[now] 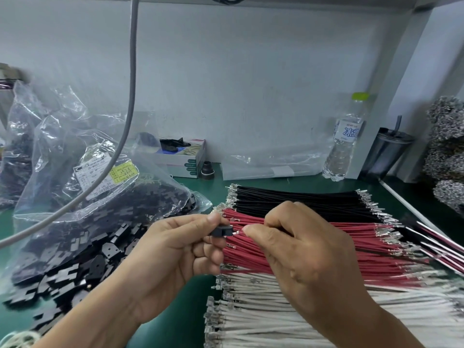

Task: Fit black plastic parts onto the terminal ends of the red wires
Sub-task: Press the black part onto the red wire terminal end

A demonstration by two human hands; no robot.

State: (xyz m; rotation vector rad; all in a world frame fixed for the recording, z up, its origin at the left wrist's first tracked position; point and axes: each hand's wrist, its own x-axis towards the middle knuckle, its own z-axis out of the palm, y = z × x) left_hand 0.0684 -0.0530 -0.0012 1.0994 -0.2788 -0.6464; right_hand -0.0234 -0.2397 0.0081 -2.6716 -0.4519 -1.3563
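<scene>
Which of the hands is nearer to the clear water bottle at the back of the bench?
Right. The right hand pinches a red wire over the wire piles, below and left of the water bottle. The left hand, holding a black plastic part, is farther left.

black plastic part [221, 232] half buried under left hand [175, 257] thumb | red wire terminal [235, 232] too tiny to say if it's seated | right hand [303, 249] covers the red wires [364, 243] middle | bag label [105, 175] at 9 o'clock unreadable | white wires [276, 320] cut off at 5 o'clock
</scene>
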